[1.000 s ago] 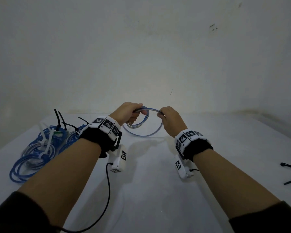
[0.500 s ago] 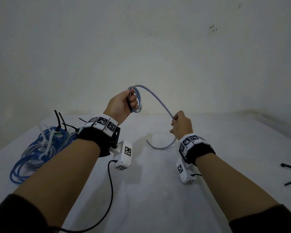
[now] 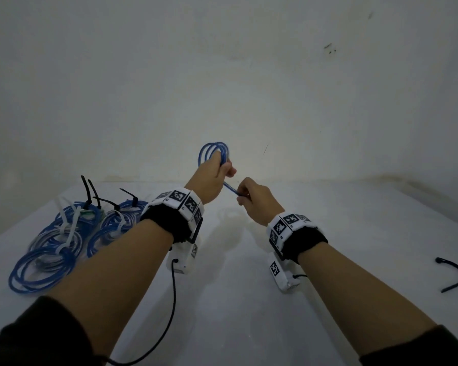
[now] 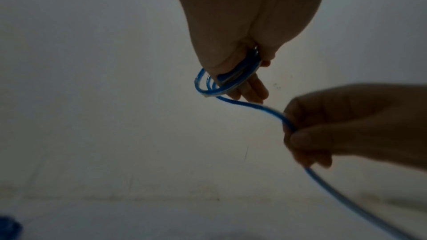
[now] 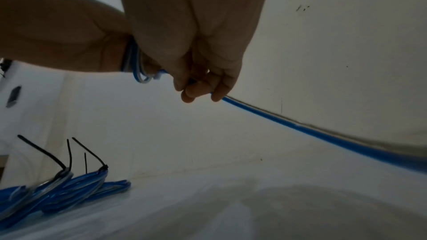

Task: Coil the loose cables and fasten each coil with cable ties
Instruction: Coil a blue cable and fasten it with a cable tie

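Both hands grip glossy blue cable [image 3: 213, 151] loops.

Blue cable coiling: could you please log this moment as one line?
left hand: holds blue cable loops | right hand: pinches its free strand | black cable tie: on table, untouched

Both forearms are bare up to dark sleeves [image 3: 32, 336] pushed back near the elbows. Each wrist wears a black wristband [image 3: 167, 224] topped by a white strap of black-and-white square markers [image 3: 181, 199]. Under each wrist hangs a white camera box [image 3: 184, 258] bearing a marker, the left one trailing a thin black cable [image 3: 173, 294].
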